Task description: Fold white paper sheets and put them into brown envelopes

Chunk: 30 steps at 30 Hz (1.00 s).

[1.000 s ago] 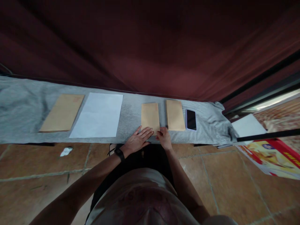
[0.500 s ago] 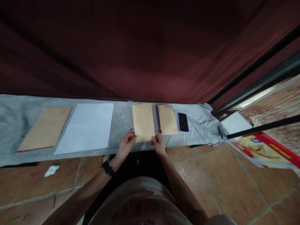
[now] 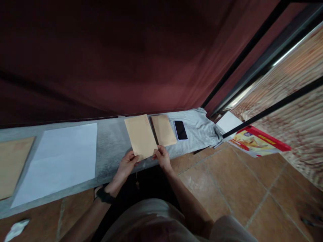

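Note:
A tan paper envelope (image 3: pixel 140 136) with small reddish print near its top right corner is held between my two hands. My left hand (image 3: pixel 128 162) pinches its lower left corner, thumb on top. At the lower right corner, my right hand (image 3: pixel 162 156) grips it the same way. Just right of it lies a stack of tan envelopes (image 3: pixel 165 130) on the grey cloth. A phone (image 3: pixel 181 130) with a dark screen rests beyond that stack. To the left, a large white sheet of paper (image 3: pixel 62 159) lies flat.
Another tan envelope (image 3: pixel 15 164) is at the far left of the cloth-covered bench (image 3: pixel 111 148). A dark red curtain (image 3: pixel 141 67) rises behind. On the right are a black bar (image 3: pixel 277 98) and a red and yellow box (image 3: pixel 257 141). Crumpled white paper (image 3: pixel 17 230) lies on the tiled floor.
My view has turned to the right, so the bench things appear shifted left. The envelope in my hands now looks tilted and lifted slightly; both hands keep hold of its lower corners.

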### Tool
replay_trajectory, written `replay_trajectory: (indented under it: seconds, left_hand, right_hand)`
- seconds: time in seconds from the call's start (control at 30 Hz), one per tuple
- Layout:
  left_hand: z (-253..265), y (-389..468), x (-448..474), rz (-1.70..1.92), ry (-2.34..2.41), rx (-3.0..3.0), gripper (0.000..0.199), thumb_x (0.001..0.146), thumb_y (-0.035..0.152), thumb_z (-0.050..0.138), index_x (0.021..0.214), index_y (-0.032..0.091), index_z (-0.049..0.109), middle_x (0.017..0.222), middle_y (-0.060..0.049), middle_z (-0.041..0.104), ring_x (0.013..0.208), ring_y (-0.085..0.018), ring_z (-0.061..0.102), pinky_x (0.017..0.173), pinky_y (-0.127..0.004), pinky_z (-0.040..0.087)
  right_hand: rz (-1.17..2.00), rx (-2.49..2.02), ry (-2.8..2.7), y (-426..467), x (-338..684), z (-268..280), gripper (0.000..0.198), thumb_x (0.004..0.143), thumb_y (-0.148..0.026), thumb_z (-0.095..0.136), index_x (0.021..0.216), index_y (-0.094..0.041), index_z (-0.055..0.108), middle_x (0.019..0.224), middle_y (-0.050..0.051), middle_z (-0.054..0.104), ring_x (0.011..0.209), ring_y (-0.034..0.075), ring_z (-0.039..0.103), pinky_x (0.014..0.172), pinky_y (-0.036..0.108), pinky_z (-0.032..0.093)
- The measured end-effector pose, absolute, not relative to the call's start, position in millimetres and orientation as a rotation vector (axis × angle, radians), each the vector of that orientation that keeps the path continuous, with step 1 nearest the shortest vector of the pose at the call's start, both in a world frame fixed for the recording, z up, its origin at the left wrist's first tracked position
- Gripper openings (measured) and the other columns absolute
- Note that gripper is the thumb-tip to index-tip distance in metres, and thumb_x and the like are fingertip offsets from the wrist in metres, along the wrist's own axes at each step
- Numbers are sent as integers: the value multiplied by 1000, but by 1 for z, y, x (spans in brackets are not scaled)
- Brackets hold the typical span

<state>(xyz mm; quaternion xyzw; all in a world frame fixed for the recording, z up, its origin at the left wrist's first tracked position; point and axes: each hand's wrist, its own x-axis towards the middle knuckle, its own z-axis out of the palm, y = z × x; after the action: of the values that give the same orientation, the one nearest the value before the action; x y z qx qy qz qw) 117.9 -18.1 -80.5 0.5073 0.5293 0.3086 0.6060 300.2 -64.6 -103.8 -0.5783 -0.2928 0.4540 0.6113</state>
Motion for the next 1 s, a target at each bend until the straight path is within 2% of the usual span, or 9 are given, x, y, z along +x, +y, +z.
replay_trajectory:
  seconds: [0.3,0.47,0.67,1.0]
  left_hand:
    - [-68,1,190,759,1062,1189,33,63,43,73,83,17,65,75,-1,69,62,-13,57,52,-22,40]
    - [-73,13,229,779,1086,1253,29,68,33,71,92,16,66,65,2,64,53,-12,53,49,-22,36]
    - [-83,25,255,741,1208,1345,29,72,24,70,99,17,65,62,4,63,55,-14,59,52,-23,40]
    - [-91,25,261,691,1315,1492,34,78,22,68,111,18,64,69,3,65,64,-16,63,60,-25,43]
  right_hand:
    - [791,-1472,-668,-63,360,-91,33,82,-41,59,107,-20,66,82,0,64,64,16,62,60,30,59]
    - [557,-1691,-761,-60,398,-90,36,85,-43,59,108,-18,71,87,3,66,71,17,61,62,28,54]
    - [371,-1845,-844,-54,423,-95,32,86,-38,59,106,-17,74,89,5,67,80,19,62,80,31,53]
    - [329,-1943,-877,-55,426,-105,33,88,-37,58,108,-17,74,88,5,64,80,19,59,81,31,50]
